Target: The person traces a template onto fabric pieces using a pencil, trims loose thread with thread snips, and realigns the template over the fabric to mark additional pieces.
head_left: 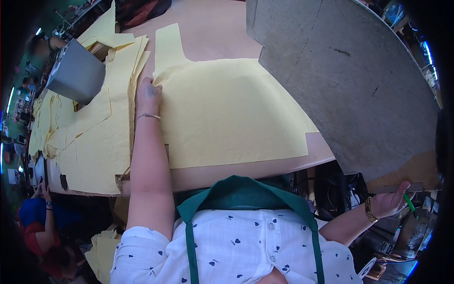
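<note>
A large yellow cut piece lies flat on the pinkish table. My left hand rests at its upper left edge, fingers curled in on the fabric near the narrow strip. Left of that hand is a thick stack of yellow pieces. Far to the right, my right hand has its thumb raised and grips the lower edge of a big grey board, with a green pen held at its fingers. The board overlaps the right side of the yellow piece.
A grey metal block stands on the stack. Dark cloth lies at the table's top edge. A black bag hangs below the table. Another person is at the lower left, and more yellow pieces lie below.
</note>
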Demonstrator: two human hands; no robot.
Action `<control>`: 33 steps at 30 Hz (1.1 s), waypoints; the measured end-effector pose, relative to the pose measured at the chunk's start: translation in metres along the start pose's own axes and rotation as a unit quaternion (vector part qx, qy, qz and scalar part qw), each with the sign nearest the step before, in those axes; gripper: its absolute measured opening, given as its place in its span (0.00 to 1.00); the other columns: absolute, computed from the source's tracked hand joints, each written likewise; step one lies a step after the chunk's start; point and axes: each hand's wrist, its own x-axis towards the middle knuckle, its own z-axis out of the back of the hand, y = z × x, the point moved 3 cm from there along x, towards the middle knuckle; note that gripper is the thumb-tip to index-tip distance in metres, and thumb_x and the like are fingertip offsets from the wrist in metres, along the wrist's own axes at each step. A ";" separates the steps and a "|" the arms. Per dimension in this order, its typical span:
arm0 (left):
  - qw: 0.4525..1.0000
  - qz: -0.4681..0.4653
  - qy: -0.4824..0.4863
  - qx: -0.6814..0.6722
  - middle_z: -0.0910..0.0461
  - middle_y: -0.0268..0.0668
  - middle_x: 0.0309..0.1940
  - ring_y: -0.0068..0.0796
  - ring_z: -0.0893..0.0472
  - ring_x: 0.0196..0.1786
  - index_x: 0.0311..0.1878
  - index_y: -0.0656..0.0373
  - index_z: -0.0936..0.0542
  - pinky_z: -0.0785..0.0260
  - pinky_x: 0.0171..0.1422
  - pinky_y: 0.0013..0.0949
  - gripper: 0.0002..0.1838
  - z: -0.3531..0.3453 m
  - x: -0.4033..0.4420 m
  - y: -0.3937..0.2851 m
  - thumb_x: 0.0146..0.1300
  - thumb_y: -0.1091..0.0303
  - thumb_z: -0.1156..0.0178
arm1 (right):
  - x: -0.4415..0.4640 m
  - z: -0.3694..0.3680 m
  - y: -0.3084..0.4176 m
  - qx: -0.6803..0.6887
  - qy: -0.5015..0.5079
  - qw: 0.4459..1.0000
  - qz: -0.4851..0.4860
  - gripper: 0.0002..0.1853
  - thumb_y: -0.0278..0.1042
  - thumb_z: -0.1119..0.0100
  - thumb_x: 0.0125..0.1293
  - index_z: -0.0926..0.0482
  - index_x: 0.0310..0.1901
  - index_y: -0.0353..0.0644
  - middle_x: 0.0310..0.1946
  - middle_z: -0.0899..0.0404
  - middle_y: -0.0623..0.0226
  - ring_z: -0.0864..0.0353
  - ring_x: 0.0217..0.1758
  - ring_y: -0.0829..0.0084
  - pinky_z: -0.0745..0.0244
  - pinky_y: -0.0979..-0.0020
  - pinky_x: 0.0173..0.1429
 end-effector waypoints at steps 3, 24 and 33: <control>0.999 0.005 -0.020 0.050 0.26 0.49 0.41 0.49 0.27 0.44 0.47 0.61 0.30 0.35 0.51 0.38 0.24 0.007 0.000 -0.014 0.47 0.63 0.37 | 0.001 0.010 -0.006 0.040 -0.013 0.998 -0.043 0.21 0.37 0.50 0.62 0.35 0.52 0.32 0.49 0.29 0.61 0.30 0.48 0.74 0.39 0.72 0.53; 0.995 -0.008 0.078 -0.060 0.29 0.53 0.45 0.43 0.26 0.47 0.51 0.65 0.35 0.35 0.49 0.34 0.30 0.034 -0.077 0.010 0.43 0.68 0.37 | -0.008 -0.009 -0.041 0.287 -0.016 0.927 -0.240 0.20 0.37 0.46 0.59 0.31 0.51 0.36 0.47 0.27 0.64 0.30 0.50 0.69 0.40 0.67 0.56; 0.998 -0.047 0.036 -0.016 0.32 0.51 0.50 0.44 0.30 0.52 0.56 0.62 0.38 0.38 0.56 0.36 0.32 0.036 -0.044 0.010 0.47 0.69 0.39 | -0.006 -0.003 -0.042 0.332 0.004 0.913 -0.238 0.22 0.30 0.46 0.59 0.35 0.54 0.34 0.50 0.30 0.63 0.33 0.53 0.72 0.44 0.70 0.59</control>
